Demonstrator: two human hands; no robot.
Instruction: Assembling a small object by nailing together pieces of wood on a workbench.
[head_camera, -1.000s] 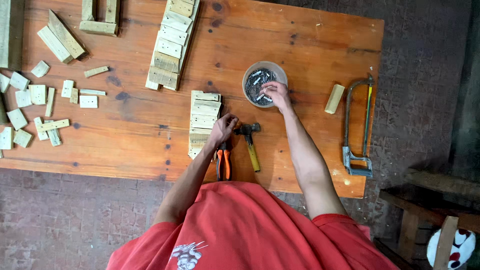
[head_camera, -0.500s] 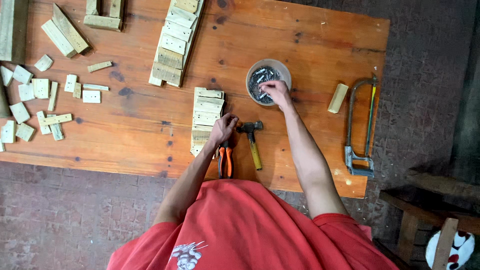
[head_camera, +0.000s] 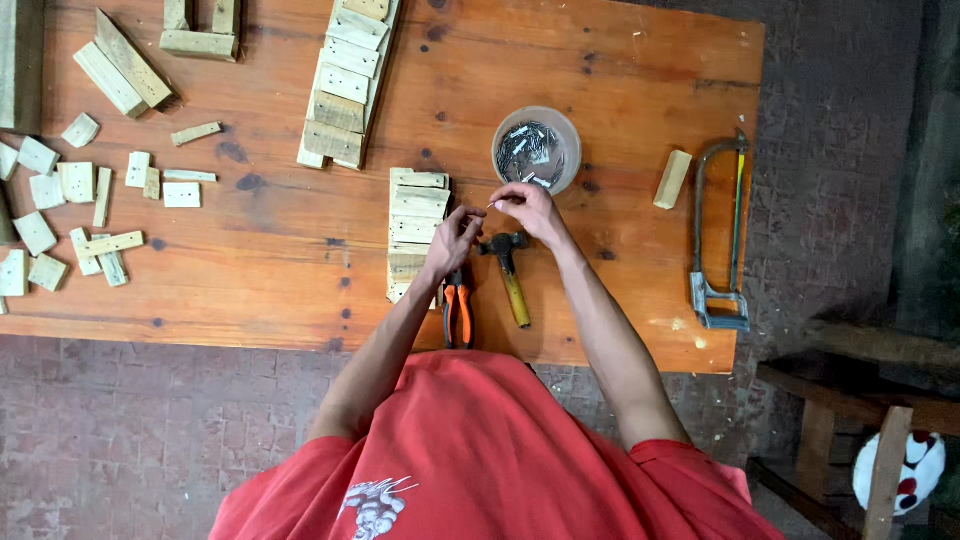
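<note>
Right hand (head_camera: 530, 208) pinches a thin nail (head_camera: 497, 203), barely discernible, near the bowl (head_camera: 537, 150); left hand (head_camera: 455, 235) curls loosely, grip unclear, over stacked blocks (head_camera: 415, 225).

The right hand (head_camera: 530, 208) has come out of the round bowl of nails (head_camera: 537, 148) and now sits just below its rim, above the hammer (head_camera: 508, 270), pinching a thin nail (head_camera: 497, 202). The left hand (head_camera: 455, 237) has lifted slightly toward it, fingers close to the right hand's
</note>
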